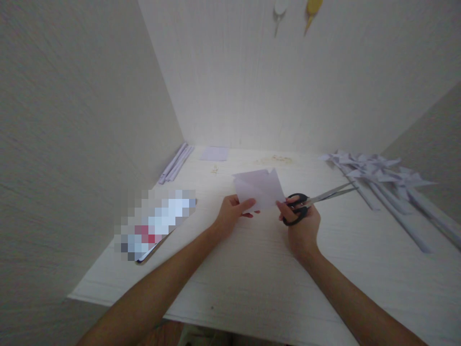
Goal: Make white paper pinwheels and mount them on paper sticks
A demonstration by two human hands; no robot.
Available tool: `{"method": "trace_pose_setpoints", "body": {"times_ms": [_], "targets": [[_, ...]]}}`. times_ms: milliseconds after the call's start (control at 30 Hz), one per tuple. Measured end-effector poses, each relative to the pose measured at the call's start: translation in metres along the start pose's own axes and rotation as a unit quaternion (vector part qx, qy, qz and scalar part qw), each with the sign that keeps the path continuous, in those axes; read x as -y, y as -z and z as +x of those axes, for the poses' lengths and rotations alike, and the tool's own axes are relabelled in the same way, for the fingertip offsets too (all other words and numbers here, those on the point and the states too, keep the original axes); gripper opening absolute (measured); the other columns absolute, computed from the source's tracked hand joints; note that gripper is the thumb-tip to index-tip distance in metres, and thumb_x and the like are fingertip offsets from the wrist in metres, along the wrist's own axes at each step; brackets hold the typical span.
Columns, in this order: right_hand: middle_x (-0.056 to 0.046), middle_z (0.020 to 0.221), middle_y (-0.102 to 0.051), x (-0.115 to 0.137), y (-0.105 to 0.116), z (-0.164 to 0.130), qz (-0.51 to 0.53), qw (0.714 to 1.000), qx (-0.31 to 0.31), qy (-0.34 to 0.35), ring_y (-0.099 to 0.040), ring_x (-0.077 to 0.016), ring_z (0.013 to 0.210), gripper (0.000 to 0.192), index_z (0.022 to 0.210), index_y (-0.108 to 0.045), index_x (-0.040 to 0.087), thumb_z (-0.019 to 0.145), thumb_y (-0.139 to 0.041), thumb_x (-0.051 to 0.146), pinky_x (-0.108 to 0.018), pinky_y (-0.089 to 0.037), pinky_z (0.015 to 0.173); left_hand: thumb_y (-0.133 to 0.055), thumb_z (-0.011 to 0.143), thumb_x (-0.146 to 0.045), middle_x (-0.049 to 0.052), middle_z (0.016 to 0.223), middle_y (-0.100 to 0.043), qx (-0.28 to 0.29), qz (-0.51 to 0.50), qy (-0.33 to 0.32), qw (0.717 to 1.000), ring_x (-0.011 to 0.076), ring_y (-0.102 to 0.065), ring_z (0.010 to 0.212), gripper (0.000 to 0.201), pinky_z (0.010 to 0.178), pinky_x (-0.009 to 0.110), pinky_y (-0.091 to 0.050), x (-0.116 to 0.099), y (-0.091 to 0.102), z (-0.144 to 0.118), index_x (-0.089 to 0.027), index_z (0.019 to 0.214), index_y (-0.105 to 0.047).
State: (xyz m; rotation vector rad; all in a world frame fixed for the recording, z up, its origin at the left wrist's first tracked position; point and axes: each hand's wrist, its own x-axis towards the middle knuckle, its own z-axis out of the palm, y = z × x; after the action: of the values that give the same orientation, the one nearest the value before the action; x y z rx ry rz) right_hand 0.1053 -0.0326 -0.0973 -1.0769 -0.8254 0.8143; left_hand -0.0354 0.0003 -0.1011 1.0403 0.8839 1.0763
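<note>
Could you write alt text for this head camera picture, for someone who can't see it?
Two bare hands hold a folded sheet of white paper above a pale table: the left hand pinches its lower edge, and the right hand touches its corner while gripping black-handled scissors. Finished paper pinwheels lie at the right, paper strips at the far left.

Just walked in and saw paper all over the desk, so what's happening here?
A person sits at a pale table working with paper. The left hand pinches a folded white sheet by its lower edge, and the right hand grips black-handled scissors, blades pointing right, away from the sheet, while its fingertips touch the sheet. Finished paper pinwheels lie at the right; paper strips and a flat sheet lie at the back left.
</note>
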Motion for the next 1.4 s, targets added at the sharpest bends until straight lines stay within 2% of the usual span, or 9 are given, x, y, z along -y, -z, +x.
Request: {"method": "trace_pose_setpoints", "body": {"times_ms": [100, 167, 300, 433, 567, 700, 867, 1167, 1400], "targets": [[0.006, 0.058, -0.052, 0.001, 0.000, 0.000, 0.000, 1.000, 0.003, -0.006, -0.044, -0.0032, 0.036, 0.022, 0.067, -0.048, 0.016, 0.058, -0.068, 0.019, -0.016, -0.032, 0.033, -0.065, 0.058, -0.029, 0.005, 0.065, -0.064, -0.004, -0.010, 0.013, 1.000, 0.0110, -0.057, 0.054, 0.023, 0.049, 0.021, -0.043, 0.004, 0.002, 0.001, -0.010, 0.069, -0.063], [0.006, 0.058, -0.053, 0.002, -0.001, 0.001, -0.003, 1.000, -0.003, -0.003, -0.043, -0.0034, 0.036, 0.022, 0.066, -0.047, 0.016, 0.058, -0.067, 0.019, -0.016, -0.032, 0.033, -0.068, 0.055, -0.027, 0.006, 0.072, -0.065, -0.005, 0.006, 0.015, 1.000, 0.0124, -0.058, 0.059, 0.025, 0.055, 0.023, -0.046, 0.005, 0.001, 0.000, -0.010, 0.073, -0.063], [0.005, 0.061, -0.055, 0.004, -0.002, 0.003, -0.006, 1.000, -0.015, 0.011, -0.043, -0.0035, 0.037, 0.021, 0.065, -0.047, 0.016, 0.058, -0.067, 0.021, -0.017, -0.033, 0.035, -0.070, 0.053, -0.024, 0.006, 0.092, -0.064, 0.005, 0.052, -0.025, 0.998, 0.0167, -0.059, 0.080, 0.040, 0.071, 0.029, -0.046, 0.003, -0.003, -0.006, -0.014, 0.091, -0.060], [0.007, 0.054, -0.051, 0.002, -0.001, 0.004, -0.009, 1.000, -0.016, 0.001, -0.041, -0.0038, 0.036, 0.022, 0.066, -0.047, 0.017, 0.059, -0.067, 0.023, -0.017, -0.032, 0.034, -0.068, 0.054, -0.024, 0.007, 0.095, -0.063, 0.015, 0.098, -0.035, 0.994, 0.0185, -0.057, 0.085, 0.041, 0.075, 0.032, -0.046, 0.000, -0.008, -0.010, -0.014, 0.093, -0.059], [0.006, 0.054, -0.051, 0.001, -0.001, 0.001, -0.046, 0.998, 0.027, -0.022, -0.041, -0.0040, 0.036, 0.022, 0.067, -0.047, 0.017, 0.061, -0.066, 0.027, -0.017, -0.031, 0.033, -0.066, 0.056, -0.025, 0.006, 0.092, -0.063, -0.035, 0.112, -0.057, 0.991, 0.0175, -0.058, 0.080, 0.035, 0.068, 0.029, -0.048, -0.001, -0.009, -0.009, -0.015, 0.089, -0.060], [0.004, 0.057, -0.055, 0.000, -0.003, -0.006, -0.061, 0.989, 0.113, -0.066, -0.043, -0.0046, 0.037, 0.024, 0.067, -0.047, 0.016, 0.060, -0.067, 0.029, -0.018, -0.033, 0.034, -0.064, 0.057, -0.029, 0.004, 0.071, -0.063, -0.093, 0.117, -0.056, 0.987, 0.0136, -0.056, 0.060, 0.024, 0.050, 0.023, -0.047, -0.002, -0.007, -0.005, -0.012, 0.075, -0.061], [0.001, 0.066, -0.061, 0.001, -0.006, -0.012, -0.051, 0.975, 0.185, -0.109, -0.045, -0.0058, 0.039, 0.029, 0.067, -0.047, 0.017, 0.055, -0.069, 0.030, -0.020, -0.037, 0.036, -0.064, 0.058, -0.026, 0.001, 0.065, -0.060, -0.113, 0.097, -0.069, 0.986, 0.0107, -0.053, 0.053, 0.022, 0.046, 0.020, -0.044, -0.003, -0.007, -0.004, -0.013, 0.075, -0.059], [0.003, 0.061, -0.058, 0.001, -0.007, -0.014, -0.053, 0.973, 0.190, -0.123, -0.043, -0.0050, 0.038, 0.030, 0.065, -0.047, 0.017, 0.049, -0.072, 0.022, -0.018, -0.035, 0.035, -0.063, 0.058, -0.027, -0.001, 0.055, -0.058, -0.106, 0.114, -0.059, 0.986, 0.0091, -0.051, 0.046, 0.017, 0.043, 0.019, -0.042, -0.003, -0.010, -0.006, -0.013, 0.065, -0.058], [0.003, 0.063, -0.058, 0.001, -0.007, -0.014, -0.049, 0.974, 0.187, -0.120, -0.045, -0.0063, 0.039, 0.033, 0.066, -0.046, 0.018, 0.048, -0.073, 0.025, -0.020, -0.037, 0.036, -0.063, 0.058, -0.028, 0.000, 0.055, -0.059, -0.107, 0.130, -0.058, 0.984, 0.0102, -0.052, 0.047, 0.016, 0.045, 0.020, -0.044, -0.004, -0.010, -0.006, -0.013, 0.064, -0.059]]}}
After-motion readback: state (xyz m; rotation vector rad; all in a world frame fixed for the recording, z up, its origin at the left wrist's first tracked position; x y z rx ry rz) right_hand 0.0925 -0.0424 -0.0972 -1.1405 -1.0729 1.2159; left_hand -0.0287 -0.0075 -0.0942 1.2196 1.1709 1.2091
